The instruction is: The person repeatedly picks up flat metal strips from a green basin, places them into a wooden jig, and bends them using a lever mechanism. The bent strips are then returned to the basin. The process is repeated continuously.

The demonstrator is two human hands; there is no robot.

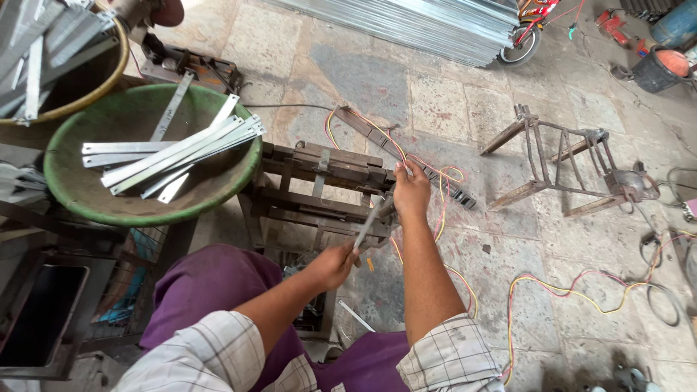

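Stone-paved workshop floor (435,109), wires strewn about. Feeding metal strip (369,223) into wooden jig (319,181). Left hand (332,265) clenched on strip's near end; right hand (412,192) closed at far end, beside jig. Strip slanted between both hands. Next move likely calls for firm push, steady alignment. Green basin (65,189) of cut strips (174,152) at left.

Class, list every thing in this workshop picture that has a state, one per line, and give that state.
Left hand: closed around the near end of the metal strip.
Right hand: gripping at the wooden jig, by the strip's far end.
Metal strip: held slanting between both hands.
Green basin: holding a loose pile of cut strips.
Metal frame: lying tipped on the floor.
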